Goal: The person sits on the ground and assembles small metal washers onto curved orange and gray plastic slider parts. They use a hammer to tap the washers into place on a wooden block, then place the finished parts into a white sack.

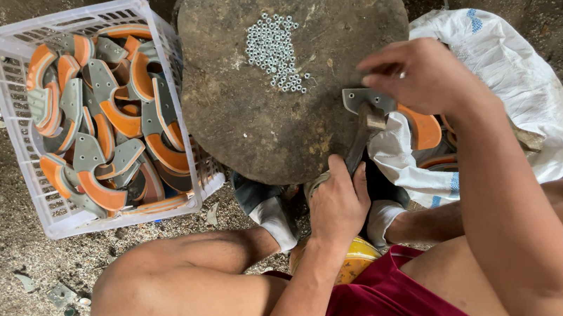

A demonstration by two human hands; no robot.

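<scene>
Fingers [338,185] of the left hand [338,204] are wrapped tight around the handle of a hammer [362,136], close to the body, just above the knees. Its head rests near the edge of the stone block [234,114] that serves as the counter. Beyond it, the right hand [419,75] has its fingers [380,77] pinched together on a grey curved blade [368,99] with an orange edge, holding it down at the block's right rim; whether a small nut is caught in that pinch I cannot tell.

The main risk, as I judge it, is that the pinching fingertips sit right beside the hammer head, so a glancing strike could catch them. With the blade overhanging the rim, a blow could also tip it off into the white sack [513,82]. Farther up the block, the loose pile of nuts [273,49] could scatter from the shock. At far left stands the white crate [16,124] of finished blades.
</scene>
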